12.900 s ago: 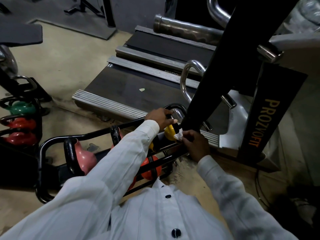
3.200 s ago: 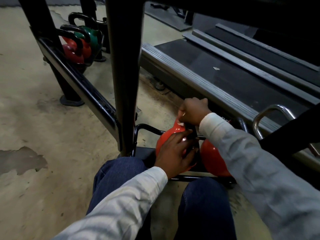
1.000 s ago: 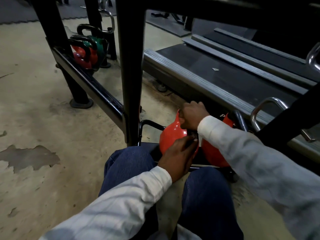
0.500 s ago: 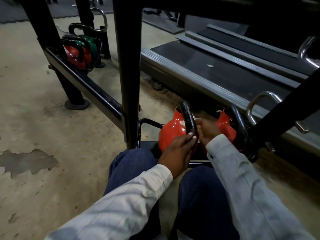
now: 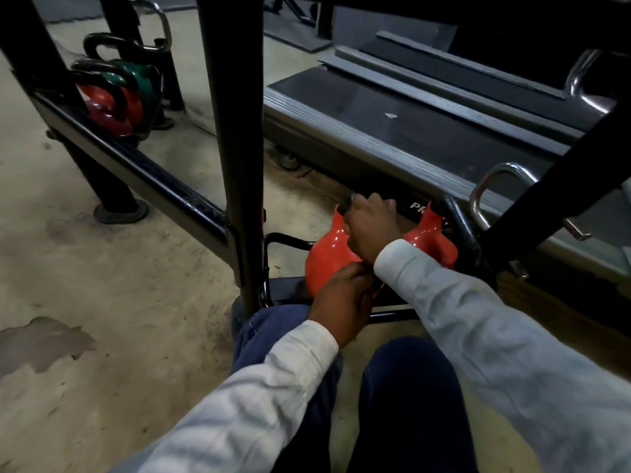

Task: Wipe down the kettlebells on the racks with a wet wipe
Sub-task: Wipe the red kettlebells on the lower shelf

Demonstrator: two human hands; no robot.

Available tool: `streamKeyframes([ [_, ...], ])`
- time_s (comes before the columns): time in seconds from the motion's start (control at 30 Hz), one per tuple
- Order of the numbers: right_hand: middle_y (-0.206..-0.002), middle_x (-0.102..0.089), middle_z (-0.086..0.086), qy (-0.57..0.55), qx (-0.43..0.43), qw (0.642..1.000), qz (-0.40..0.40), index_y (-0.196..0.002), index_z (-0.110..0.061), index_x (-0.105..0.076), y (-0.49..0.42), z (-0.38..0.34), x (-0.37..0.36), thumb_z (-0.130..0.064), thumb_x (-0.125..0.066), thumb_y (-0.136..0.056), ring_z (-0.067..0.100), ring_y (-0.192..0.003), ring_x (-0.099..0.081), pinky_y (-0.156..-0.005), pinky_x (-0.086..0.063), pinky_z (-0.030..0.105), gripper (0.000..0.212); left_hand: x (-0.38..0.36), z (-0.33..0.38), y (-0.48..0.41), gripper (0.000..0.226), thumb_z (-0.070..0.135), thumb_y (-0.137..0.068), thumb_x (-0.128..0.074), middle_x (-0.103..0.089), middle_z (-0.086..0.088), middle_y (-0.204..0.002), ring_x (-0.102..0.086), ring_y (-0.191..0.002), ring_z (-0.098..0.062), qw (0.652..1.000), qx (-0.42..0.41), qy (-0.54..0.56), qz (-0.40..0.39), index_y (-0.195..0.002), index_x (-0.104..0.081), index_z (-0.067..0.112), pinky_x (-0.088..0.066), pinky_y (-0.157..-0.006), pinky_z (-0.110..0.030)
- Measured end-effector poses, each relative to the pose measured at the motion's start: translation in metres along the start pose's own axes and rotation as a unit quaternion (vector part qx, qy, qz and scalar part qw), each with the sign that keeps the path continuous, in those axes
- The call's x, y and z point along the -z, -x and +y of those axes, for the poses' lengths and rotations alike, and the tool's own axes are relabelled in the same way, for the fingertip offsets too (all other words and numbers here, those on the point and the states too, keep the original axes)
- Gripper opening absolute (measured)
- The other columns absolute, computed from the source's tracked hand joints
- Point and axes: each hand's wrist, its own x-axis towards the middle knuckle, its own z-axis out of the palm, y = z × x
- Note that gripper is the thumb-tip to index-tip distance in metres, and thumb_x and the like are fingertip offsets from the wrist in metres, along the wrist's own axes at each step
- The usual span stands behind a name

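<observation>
One kettlebell [image 5: 324, 261] in play: R hand [image 5: 370, 230] grips handle [image 5: 349, 203], L hand [image 5: 341, 302] grip unclear; wet slip cd knock 2nd kettlebell [image 5: 430, 244].

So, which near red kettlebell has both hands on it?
The left red kettlebell: right hand on its handle, left hand at its base. The right red kettlebell has none.

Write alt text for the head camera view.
A person's right hand grips the handle of an orange kettlebell on a low black rack; the left hand touches its body. A second orange kettlebell stands right of it, treadmill behind.
</observation>
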Motion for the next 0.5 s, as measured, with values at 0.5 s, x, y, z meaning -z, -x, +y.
streamKeyframes([
  [0.5,-0.084,-0.065,0.016,-0.820,-0.371,0.432,-0.056,-0.088,-0.006,-0.067,0.037,0.028,-0.033,-0.007,-0.058,-0.087,0.027,-0.076,-0.063,-0.081,-0.049,0.039,0.010,0.045,-0.043,-0.104,0.030,0.011,-0.088,-0.063,-0.057,-0.006,-0.135,-0.053,-0.121,-0.013,0.994,0.050,0.067,0.068,-0.116,-0.071,0.018,-0.035,-0.104,-0.017],
])
